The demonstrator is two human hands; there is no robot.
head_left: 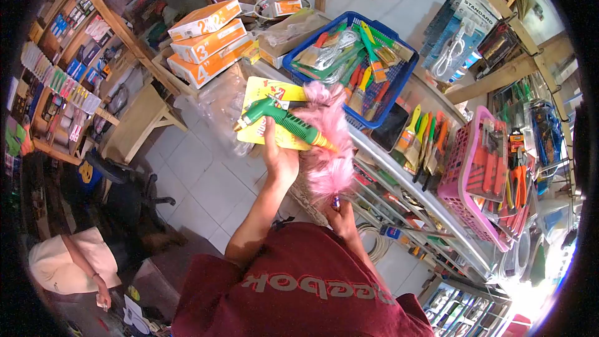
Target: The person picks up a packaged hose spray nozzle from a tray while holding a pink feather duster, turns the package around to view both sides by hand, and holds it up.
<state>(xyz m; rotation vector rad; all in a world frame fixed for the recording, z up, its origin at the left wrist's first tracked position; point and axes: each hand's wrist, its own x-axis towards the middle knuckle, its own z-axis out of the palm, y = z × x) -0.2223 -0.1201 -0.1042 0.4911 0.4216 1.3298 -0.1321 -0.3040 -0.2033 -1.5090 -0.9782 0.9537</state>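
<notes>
My left hand [281, 161] holds up a yellow card with a green spray nozzle [279, 119] fixed on it, thumb along the front. Fluffy and pink, a duster [331, 150] rises from my right hand [340, 217], whose fingers are wrapped round its purple handle [336, 202]. The duster's fluff touches the right side of the card and partly covers it. Behind both stands a blue basket [399, 98] with paint brushes on the counter.
Orange and white boxes [209, 43] are stacked at the counter's back left. A pink basket [458, 178] of tools stands to the right, beside upright brushes [424, 140]. Glass shelves run below the counter's metal edge [424, 203]. Another person [78, 262] is at the lower left.
</notes>
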